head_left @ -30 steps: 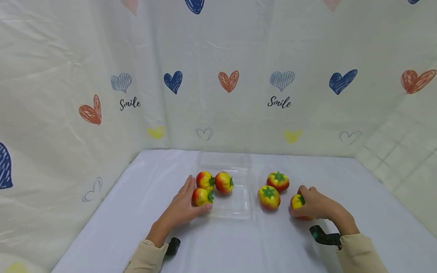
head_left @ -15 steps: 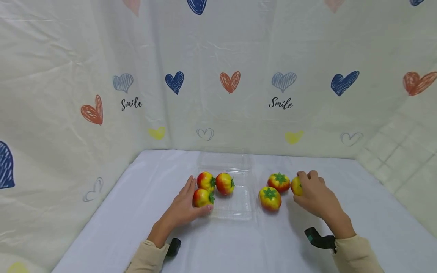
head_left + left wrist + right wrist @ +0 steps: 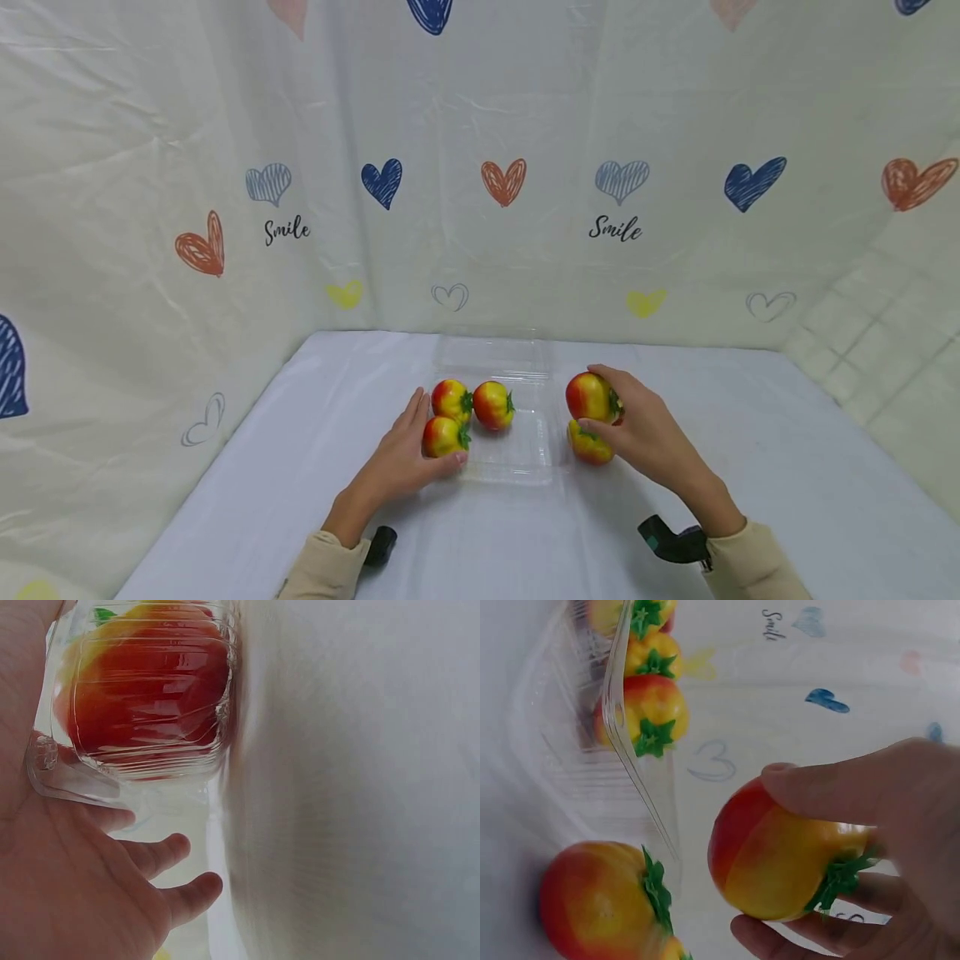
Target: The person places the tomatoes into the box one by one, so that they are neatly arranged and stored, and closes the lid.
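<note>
My right hand (image 3: 647, 427) holds a red-and-yellow fruit (image 3: 589, 397) with a green star-shaped calyx, like a persimmon, between thumb and fingers. In the right wrist view this held fruit (image 3: 769, 855) is off the table, right of the clear container's rim (image 3: 619, 712). Below it in the head view sits another such fruit (image 3: 589, 446); one more is mostly hidden behind the hand. The clear plastic container (image 3: 517, 473) has three fruits (image 3: 492, 406) in its left part. My left hand (image 3: 405, 457) rests against the container's left side, fingers straight, as the left wrist view (image 3: 97, 877) also shows.
The container's clear lid (image 3: 491, 354) lies folded back behind it. A white cloth (image 3: 480, 542) covers the table. Behind hangs a pale curtain (image 3: 555, 258) printed with hearts. A black wrist camera (image 3: 673, 542) sits on the right wrist, another (image 3: 381, 546) on the left.
My right hand has carried its fruit from the right side of the table leftward, past the back fruit, to above the near one. The left hand and container have stayed in place.
</note>
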`<state>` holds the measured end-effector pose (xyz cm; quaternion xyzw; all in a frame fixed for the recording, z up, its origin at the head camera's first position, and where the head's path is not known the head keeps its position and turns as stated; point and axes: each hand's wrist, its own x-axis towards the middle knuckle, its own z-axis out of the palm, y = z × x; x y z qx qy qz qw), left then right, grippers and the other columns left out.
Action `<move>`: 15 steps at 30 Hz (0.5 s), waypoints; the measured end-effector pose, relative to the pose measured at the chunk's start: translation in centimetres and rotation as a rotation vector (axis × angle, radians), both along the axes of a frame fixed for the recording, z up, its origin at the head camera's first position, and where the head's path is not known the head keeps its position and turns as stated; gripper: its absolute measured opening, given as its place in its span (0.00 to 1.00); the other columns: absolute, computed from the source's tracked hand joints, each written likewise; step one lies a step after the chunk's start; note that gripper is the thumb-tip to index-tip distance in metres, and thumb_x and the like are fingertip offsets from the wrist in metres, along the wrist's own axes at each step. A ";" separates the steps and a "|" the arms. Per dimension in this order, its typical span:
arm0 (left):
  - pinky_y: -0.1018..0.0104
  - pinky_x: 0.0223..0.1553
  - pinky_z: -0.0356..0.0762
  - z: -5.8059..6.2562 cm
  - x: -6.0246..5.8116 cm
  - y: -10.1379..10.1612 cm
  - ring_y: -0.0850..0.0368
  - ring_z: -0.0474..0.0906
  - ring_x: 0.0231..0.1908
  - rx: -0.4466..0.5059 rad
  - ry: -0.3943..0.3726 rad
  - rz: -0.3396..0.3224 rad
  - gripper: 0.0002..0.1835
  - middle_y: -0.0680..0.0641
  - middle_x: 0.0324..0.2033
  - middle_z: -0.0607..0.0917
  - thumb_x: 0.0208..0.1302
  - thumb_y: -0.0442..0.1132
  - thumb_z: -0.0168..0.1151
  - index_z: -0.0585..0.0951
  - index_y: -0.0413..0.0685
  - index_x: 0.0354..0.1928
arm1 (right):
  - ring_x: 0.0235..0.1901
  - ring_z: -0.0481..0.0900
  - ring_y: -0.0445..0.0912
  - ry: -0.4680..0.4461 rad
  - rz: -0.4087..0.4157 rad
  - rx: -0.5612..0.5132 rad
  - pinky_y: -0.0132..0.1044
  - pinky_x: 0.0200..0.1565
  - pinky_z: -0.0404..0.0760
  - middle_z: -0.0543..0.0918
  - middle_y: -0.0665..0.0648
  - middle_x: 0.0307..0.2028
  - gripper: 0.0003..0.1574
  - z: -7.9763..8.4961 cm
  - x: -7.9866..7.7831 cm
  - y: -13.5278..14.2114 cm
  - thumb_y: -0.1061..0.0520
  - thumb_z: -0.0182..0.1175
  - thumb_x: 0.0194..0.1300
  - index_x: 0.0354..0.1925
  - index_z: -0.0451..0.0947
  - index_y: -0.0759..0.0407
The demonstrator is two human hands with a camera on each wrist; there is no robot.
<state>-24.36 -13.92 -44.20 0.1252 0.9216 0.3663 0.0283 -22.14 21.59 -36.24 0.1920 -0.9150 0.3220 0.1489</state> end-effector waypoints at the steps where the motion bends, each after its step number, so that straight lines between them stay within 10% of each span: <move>1: 0.33 0.78 0.50 0.0 0.0 -0.1 0.39 0.46 0.83 -0.002 -0.001 0.001 0.67 0.44 0.86 0.43 0.61 0.73 0.68 0.46 0.43 0.87 | 0.57 0.80 0.61 -0.002 0.010 -0.022 0.57 0.52 0.88 0.79 0.68 0.64 0.47 -0.1 0.0 -0.2 0.62 0.78 0.63 0.74 0.68 0.67; 15: 0.33 0.78 0.50 -0.2 -0.1 0.1 0.39 0.46 0.83 -0.006 -0.001 0.007 0.65 0.45 0.86 0.43 0.62 0.71 0.69 0.47 0.43 0.87 | 0.56 0.83 0.56 -0.150 0.107 -0.197 0.50 0.54 0.88 0.80 0.64 0.66 0.47 -1.3 -0.7 -4.8 0.47 0.78 0.66 0.75 0.71 0.60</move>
